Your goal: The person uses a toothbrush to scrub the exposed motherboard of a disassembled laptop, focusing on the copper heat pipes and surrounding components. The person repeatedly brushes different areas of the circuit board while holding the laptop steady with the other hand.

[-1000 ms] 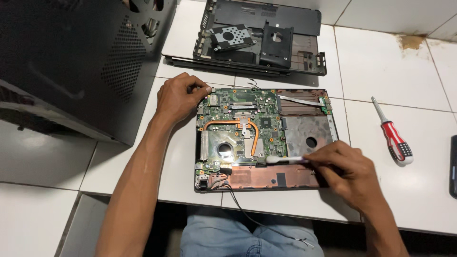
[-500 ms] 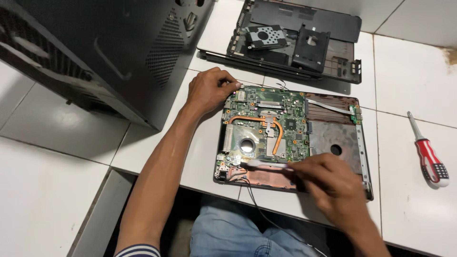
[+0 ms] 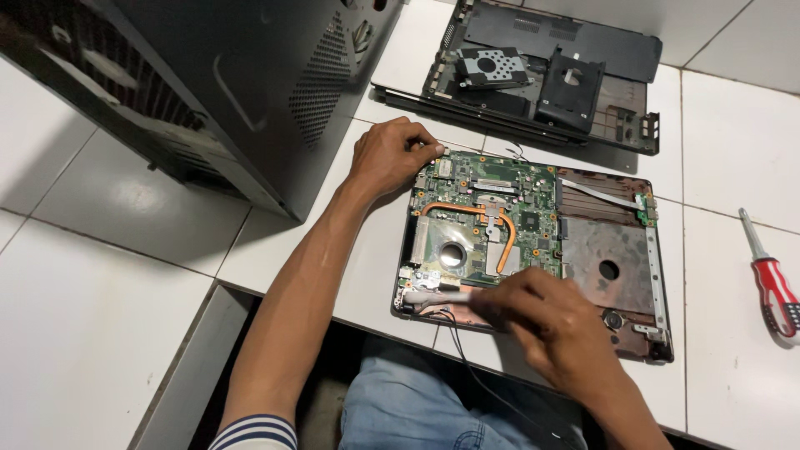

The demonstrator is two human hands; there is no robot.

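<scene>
An opened laptop base (image 3: pixel 612 275) lies on the white tiled counter, its green motherboard (image 3: pixel 487 221) with copper heat pipes exposed. My left hand (image 3: pixel 387 158) grips the board's far left corner. My right hand (image 3: pixel 546 321) holds a slim silver tool (image 3: pixel 437 294) whose tip points left at the near left corner of the base, by the hinge. A thin black cable (image 3: pixel 475 375) trails from that corner over the counter's edge toward my lap.
A black computer tower case (image 3: pixel 192 92) stands at the left. A removed black laptop bottom cover (image 3: pixel 550 75) lies beyond the base. A red-handled screwdriver (image 3: pixel 771 279) rests at the right edge. The counter's front edge runs just below the laptop.
The view has swung left and nearer. My right hand has slid left along the base's near edge, carrying the tool tip to the near left corner. My left hand stays on the board's corner.
</scene>
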